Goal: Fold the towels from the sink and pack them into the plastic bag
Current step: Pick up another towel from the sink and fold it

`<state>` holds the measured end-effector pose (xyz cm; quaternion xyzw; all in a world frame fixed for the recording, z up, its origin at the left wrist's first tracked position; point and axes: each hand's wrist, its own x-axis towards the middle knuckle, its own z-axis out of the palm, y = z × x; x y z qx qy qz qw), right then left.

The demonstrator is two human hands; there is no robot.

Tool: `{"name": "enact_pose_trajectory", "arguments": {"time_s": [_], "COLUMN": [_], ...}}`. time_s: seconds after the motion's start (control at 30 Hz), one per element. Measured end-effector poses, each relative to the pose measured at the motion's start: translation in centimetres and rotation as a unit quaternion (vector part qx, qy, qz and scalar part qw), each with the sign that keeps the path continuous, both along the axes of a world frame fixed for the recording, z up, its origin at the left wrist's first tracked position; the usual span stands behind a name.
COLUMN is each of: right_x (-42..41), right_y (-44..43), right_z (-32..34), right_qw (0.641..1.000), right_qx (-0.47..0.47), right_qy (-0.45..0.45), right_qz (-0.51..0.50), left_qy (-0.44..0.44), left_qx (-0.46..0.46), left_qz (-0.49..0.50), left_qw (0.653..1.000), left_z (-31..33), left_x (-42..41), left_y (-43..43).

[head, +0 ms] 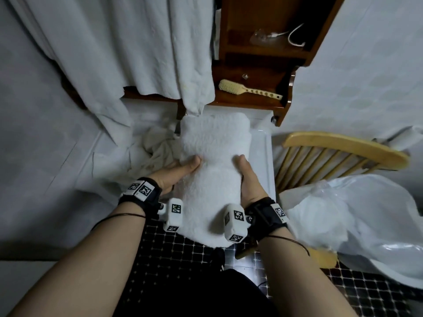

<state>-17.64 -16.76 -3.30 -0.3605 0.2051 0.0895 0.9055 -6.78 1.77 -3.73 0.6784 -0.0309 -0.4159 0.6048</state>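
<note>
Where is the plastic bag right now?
In the head view, the plastic bag sits at the right, draped on the wooden chair, just right of the right hand gripping the towel.

A pale bristle brush (249, 90) lies on the ledge of a dark wooden cabinet (258, 62), a white cable (295, 37) curled on the shelf above it, while a white drape (128, 53) hangs to the left, and to the right, over small dark floor tiles (174, 259), stands a light spindle-backed chair (343, 147).
</note>
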Motion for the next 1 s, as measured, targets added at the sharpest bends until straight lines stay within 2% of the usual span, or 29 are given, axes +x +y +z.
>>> {"name": "enact_pose_trajectory", "arguments": {"time_s": [0.2, 0.33, 0.43, 0.5, 0.57, 0.6, 0.63, 0.67, 0.7, 0.73, 0.77, 0.8, 0.87, 0.9, 1.0], "right_x": [-6.3, -10.3, -12.1, -12.8, -13.5, -13.6, -14.0, -14.1, -14.1, -14.0, -13.6, -13.2, -12.7, -12.6, -12.5], "right_y": [1.5, 1.0, -0.3, -1.3, -2.3, -2.5, -2.9, -3.2, -3.5, -3.8, -3.9, -4.4, -5.1, -5.6, -9.4], "right_z": [-0.2, -1.3, -1.5, -1.3, -0.2, 0.5, 1.4, 2.3, 3.1, 4.5, 5.2, 6.3, 7.3, 7.7, 8.5], "right_qw": [0.995, 0.999, 0.989, 0.962, 0.913, 0.875, 0.822, 0.752, 0.676, 0.617, 0.590, 0.582, 0.562, 0.541, 0.454], "right_qx": [0.074, 0.041, -0.087, -0.204, -0.335, -0.413, -0.501, -0.599, -0.685, -0.742, -0.769, -0.778, -0.798, -0.819, -0.887], "right_qy": [-0.058, -0.009, 0.064, 0.069, 0.061, 0.048, 0.009, -0.051, -0.119, -0.185, -0.225, -0.235, -0.184, -0.155, -0.083], "right_qz": [0.032, -0.009, -0.100, -0.165, -0.223, -0.249, -0.271, -0.271, -0.243, -0.186, -0.099, -0.011, 0.114, 0.114, 0.002], "left_qy": [-0.023, 0.016, -0.011, -0.075, -0.194, -0.263, -0.336, -0.406, -0.468, -0.525, -0.565, -0.603, -0.642, -0.651, -0.694], "left_qx": [-0.042, -0.082, -0.076, -0.042, 0.034, 0.083, 0.133, 0.186, 0.237, 0.273, 0.292, 0.301, 0.313, 0.320, 0.311], "left_qz": [-0.023, -0.019, -0.041, -0.034, -0.033, -0.044, -0.070, -0.097, -0.122, -0.144, -0.158, -0.171, -0.190, -0.196, -0.191], "left_qw": [0.999, 0.996, 0.996, 0.996, 0.980, 0.960, 0.930, 0.889, 0.842, 0.793, 0.755, 0.719, 0.673, 0.660, 0.621], "left_z": [-1.0, -1.9, -1.6, -0.5, 0.6, 1.1, 1.7, 2.1, 2.4, 3.1, 3.5, 4.9, 7.2, 8.3, 10.6], "left_x": [-4.7, -7.4, -8.9, -9.8, -10.5, -10.8, -11.3, -11.7, -12.1, -12.4, -12.6, -13.0, -13.8, -14.2, -15.3], "left_y": [0.5, 0.7, -0.2, -1.3, -3.0, -3.6, -4.7, -5.6, -6.6, -7.9, -8.6, -9.8, -11.5, -12.5, -16.4]}}
